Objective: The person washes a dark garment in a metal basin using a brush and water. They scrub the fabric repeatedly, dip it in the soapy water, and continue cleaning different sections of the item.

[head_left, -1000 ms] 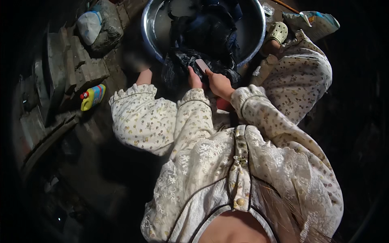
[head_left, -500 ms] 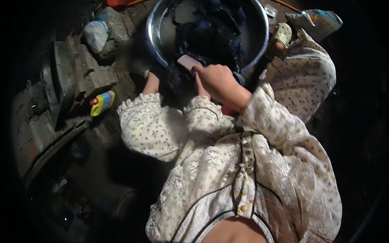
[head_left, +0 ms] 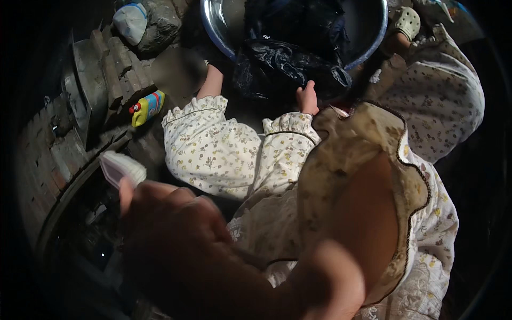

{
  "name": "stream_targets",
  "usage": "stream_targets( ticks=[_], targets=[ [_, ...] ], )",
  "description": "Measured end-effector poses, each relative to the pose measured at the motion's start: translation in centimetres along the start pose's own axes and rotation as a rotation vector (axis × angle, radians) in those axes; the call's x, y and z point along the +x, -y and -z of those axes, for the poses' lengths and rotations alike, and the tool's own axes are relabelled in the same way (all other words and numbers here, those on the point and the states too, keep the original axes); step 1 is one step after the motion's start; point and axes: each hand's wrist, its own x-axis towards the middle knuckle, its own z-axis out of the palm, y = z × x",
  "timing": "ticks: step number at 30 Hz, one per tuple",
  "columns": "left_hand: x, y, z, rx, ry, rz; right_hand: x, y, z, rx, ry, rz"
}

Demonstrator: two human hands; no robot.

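My right hand (head_left: pixel 176 218), large and blurred by motion, is raised close to me at the lower left. It is closed around a scrub brush (head_left: pixel 122 168) with a pale pinkish back and white bristles. A large metal basin (head_left: pixel 214 38) at the top holds dark, wet, shiny black fabric (head_left: pixel 288 64), part of which hangs over its near rim. My left hand (head_left: pixel 306 98) is at the lower edge of that fabric, thumb up and the other fingers mostly hidden; it seems to grip the fabric's edge.
A yellow bottle (head_left: pixel 148 108) with a red cap stands left of my knee, by stacked bricks (head_left: pixel 120 66). A white plastic bag (head_left: pixel 130 23) lies against a stone (head_left: pixel 160 24) at upper left. My foot in a cream clog (head_left: pixel 406 24) is right of the basin.
My right hand has lifted the brush from the basin's near rim and swung it toward me, down to the left. More black fabric now hangs over the rim, and the view has shifted.
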Motion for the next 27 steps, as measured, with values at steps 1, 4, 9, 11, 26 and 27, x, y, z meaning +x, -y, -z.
stream_targets(
  ticks=[1, 4, 9, 11, 26, 27],
  targets=[
    [0.2, -3.1, 1.0, 0.009, -0.009, -0.077, 1.2, -1.9, -3.0, -0.033, 0.046, -0.083],
    [-0.3, -9.8, 2.5, 0.046, -0.026, -0.246, 4.3, -8.0, -12.4, -0.191, 0.183, -0.280],
    [-1.9, -6.4, 1.0, 0.077, -0.022, -0.169, 6.6, -13.0, -21.8, -0.570, 0.413, -0.356],
    [-2.5, 0.2, -0.2, 0.053, -0.039, -0.003, 6.7, -13.1, -23.6, -0.692, 0.482, -0.332],
    [-5.6, 22.4, -12.2, -0.194, -0.201, 0.471, -1.3, -0.7, -2.2, -0.008, -0.129, -0.092],
    [-6.0, 23.2, -12.8, -0.181, -0.233, 0.482, -2.8, 1.2, 1.6, -0.032, -0.144, 0.032]
  ],
)
